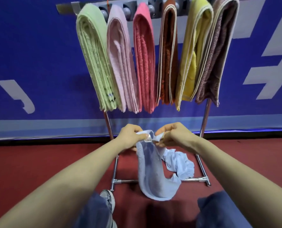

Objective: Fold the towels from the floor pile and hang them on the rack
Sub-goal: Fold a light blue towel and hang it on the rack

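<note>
six folded towels (144,60) hang on the rack (205,116). left hand (130,137) and right hand (175,137), equally near, pinch the blue towel (153,175) by its top edge, fingers curled; its length hangs straight down, tail bunched on the floor (38,162).

bright, even indoor light (soft shadows behind the towels (147,60)); wide-angle bending at edges, mostly sharp.

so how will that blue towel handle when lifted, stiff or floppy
Probably floppy: the blue towel sags in a loop below the left hand and right hand. Likely light: finger pinches hold it. Its low fold may drag on the floor.
</note>
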Demonstrator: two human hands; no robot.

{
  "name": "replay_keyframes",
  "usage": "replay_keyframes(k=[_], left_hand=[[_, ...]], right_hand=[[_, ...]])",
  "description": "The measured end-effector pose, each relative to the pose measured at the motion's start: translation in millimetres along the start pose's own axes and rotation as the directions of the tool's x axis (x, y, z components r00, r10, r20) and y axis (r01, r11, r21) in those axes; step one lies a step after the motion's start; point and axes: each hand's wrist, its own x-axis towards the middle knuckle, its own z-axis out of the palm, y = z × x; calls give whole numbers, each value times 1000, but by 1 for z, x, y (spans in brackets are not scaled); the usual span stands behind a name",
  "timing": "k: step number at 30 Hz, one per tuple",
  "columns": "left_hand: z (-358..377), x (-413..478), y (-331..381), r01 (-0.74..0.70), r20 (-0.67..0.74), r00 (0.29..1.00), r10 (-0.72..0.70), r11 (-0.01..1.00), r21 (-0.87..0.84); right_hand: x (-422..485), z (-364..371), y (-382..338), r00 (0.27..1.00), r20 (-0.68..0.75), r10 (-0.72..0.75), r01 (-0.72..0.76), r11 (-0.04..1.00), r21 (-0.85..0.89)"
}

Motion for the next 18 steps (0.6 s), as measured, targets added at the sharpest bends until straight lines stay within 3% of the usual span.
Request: replay_keyframes(k=[5, 8, 10, 15, 18], left_hand=[[11, -7, 2, 12, 117, 993, 8, 986, -167], [19, -8, -1, 64, 168, 985, -27, 973, -220], [23, -10, -3, 86, 196, 980, -36, 964, -251], [34, -18, -11, 137, 280, 960, -25, 912, -386], [39, -21, -20, 134, 281, 959, -22, 912, -387]], right_hand=[[7, 14, 16, 990, -28, -141, 132, 971, -197], [14, 17, 29, 957, -38, -289, 235, 842, -487], [17, 19, 38, 934, -74, -349, 243, 774, -585], [15, 24, 57, 943, -53, -330, 258, 820, -510], [16, 26, 70, 953, -86, -292, 195, 803, -564]])
